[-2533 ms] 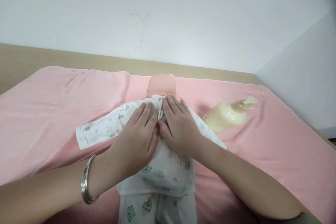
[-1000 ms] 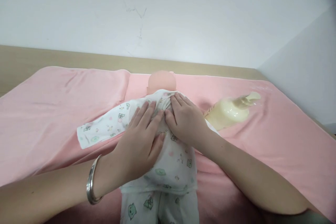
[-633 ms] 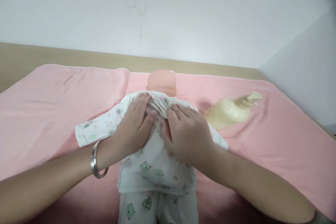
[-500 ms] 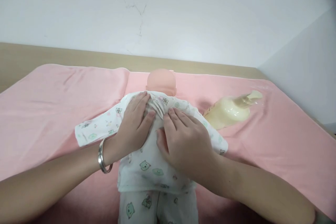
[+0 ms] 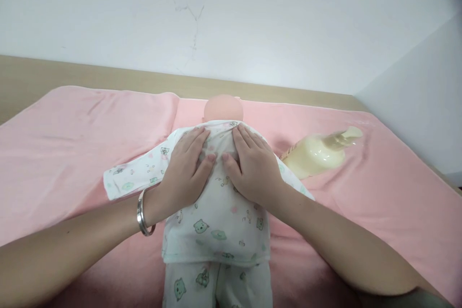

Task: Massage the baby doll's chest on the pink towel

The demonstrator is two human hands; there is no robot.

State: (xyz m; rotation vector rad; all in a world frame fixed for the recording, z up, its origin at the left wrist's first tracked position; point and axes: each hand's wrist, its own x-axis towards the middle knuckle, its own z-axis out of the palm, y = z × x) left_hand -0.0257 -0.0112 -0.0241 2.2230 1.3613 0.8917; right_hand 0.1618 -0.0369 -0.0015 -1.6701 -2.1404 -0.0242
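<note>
A baby doll (image 5: 224, 107) lies on a pink cloth, its bald head pointing away from me. It wears a white long-sleeved top (image 5: 216, 226) and matching trousers (image 5: 191, 286), both printed with small green bears. My left hand (image 5: 187, 163) rests flat on the left side of the upper top, fingers stretched out. On the opposite side my right hand (image 5: 254, 163) lies flat too, fingers pointing to the doll's head. The two thumbs nearly meet at the middle. Neither hand grasps anything. The doll's face cannot be made out.
A pale yellow pump bottle (image 5: 317, 153) lies on the pink cloth (image 5: 378, 192) right of the doll, close to its sleeve. Behind the cloth runs a wooden surface (image 5: 126, 77) against a white wall (image 5: 270, 24). A silver bangle (image 5: 141, 214) circles my left wrist.
My right hand has shifted up towards the doll's neck and flattened out, its fingers no longer bunched over the fabric. Folds at the top's upper middle are smoother. My left hand has hardly moved.
</note>
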